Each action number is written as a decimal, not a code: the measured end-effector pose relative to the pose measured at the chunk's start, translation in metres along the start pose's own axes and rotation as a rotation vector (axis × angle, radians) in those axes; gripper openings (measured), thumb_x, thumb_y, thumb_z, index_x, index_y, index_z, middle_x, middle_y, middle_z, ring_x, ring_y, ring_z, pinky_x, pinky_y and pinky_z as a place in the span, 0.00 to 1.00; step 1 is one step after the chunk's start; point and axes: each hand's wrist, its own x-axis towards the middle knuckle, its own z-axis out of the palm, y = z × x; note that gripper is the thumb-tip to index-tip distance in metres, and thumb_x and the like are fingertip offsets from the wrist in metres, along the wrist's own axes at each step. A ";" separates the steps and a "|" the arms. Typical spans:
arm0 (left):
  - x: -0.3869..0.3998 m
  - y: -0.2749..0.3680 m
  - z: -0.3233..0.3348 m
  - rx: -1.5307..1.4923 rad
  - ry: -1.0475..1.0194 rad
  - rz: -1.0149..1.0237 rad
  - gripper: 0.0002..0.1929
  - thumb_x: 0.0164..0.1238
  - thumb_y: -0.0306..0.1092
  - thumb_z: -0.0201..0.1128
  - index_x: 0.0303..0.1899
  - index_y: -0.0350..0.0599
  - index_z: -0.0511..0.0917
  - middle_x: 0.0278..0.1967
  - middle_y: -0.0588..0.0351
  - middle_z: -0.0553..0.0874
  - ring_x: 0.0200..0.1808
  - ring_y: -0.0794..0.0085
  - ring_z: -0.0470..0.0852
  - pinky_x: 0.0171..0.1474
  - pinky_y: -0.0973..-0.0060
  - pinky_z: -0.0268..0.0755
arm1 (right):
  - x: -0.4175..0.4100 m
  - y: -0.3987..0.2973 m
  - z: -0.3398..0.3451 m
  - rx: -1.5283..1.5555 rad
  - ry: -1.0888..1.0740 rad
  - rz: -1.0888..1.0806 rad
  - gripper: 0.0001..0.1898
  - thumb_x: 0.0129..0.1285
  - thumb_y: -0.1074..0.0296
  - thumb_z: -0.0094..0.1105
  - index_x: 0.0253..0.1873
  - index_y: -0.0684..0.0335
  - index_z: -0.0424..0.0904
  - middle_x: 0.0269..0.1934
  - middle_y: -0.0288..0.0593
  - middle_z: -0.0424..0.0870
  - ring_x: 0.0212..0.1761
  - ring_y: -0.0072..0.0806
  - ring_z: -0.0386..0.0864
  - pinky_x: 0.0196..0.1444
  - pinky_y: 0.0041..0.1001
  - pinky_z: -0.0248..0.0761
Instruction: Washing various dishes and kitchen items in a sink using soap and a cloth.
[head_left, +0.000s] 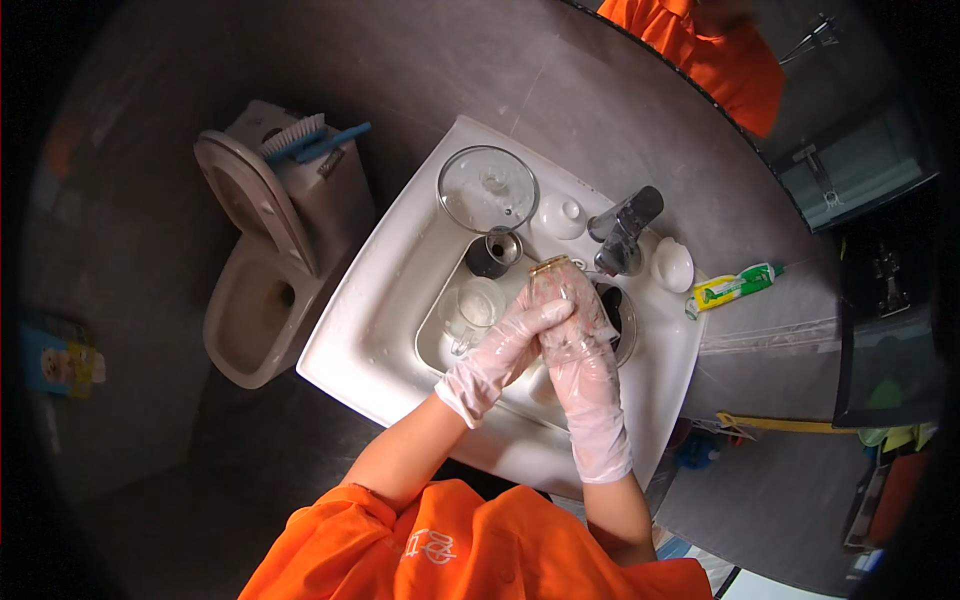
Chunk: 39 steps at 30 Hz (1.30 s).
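Both my hands wear thin, wet, whitish gloves and meet above the white washbasin (360, 315). Between them is a glass vessel with a gold-coloured rim (550, 263), tilted with the rim away from me. My left hand (508, 337) grips its side, thumb across the front. My right hand (589, 367) is around it from the other side, with a wet, pinkish patterned cloth (585, 300) seemingly pressed to the glass; fingers and cloth are hard to tell apart. Under them in the basin are a clear glass mug (474, 306), a dark cup-like vessel (487, 259) and a partly hidden round container (628, 322).
A glass pot lid (480, 196) lies over the basin's back left corner. Small white bowls (562, 216) flank the dark faucet (628, 225). A green-yellow tube (733, 289) is by the right rim. A toilet (247, 322) with blue brushes (300, 142) stands left; a mirror (825, 135) hangs ahead.
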 end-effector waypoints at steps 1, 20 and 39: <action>0.001 0.000 0.000 0.001 -0.005 -0.003 0.22 0.61 0.39 0.60 0.55 0.45 0.67 0.48 0.58 0.77 0.50 0.71 0.75 0.56 0.70 0.67 | -0.001 -0.001 -0.009 -0.001 0.001 -0.005 0.18 0.61 0.69 0.56 0.54 0.65 0.68 0.54 0.44 0.72 0.54 0.33 0.71 0.55 0.31 0.65; -0.012 -0.025 -0.007 0.589 0.215 0.228 0.38 0.48 0.29 0.72 0.60 0.40 0.57 0.53 0.54 0.71 0.55 0.71 0.70 0.57 0.73 0.65 | 0.021 -0.030 -0.013 -0.936 -0.121 -0.141 0.24 0.70 0.56 0.38 0.61 0.71 0.63 0.59 0.49 0.69 0.61 0.30 0.66 0.62 0.25 0.57; 0.006 -0.014 0.024 2.095 0.067 0.683 0.44 0.35 0.48 0.71 0.57 0.36 0.63 0.48 0.46 0.72 0.49 0.55 0.71 0.58 0.64 0.60 | 0.008 -0.014 -0.062 -0.439 0.003 -0.170 0.26 0.56 0.66 0.61 0.59 0.63 0.64 0.54 0.35 0.70 0.55 0.23 0.67 0.59 0.24 0.59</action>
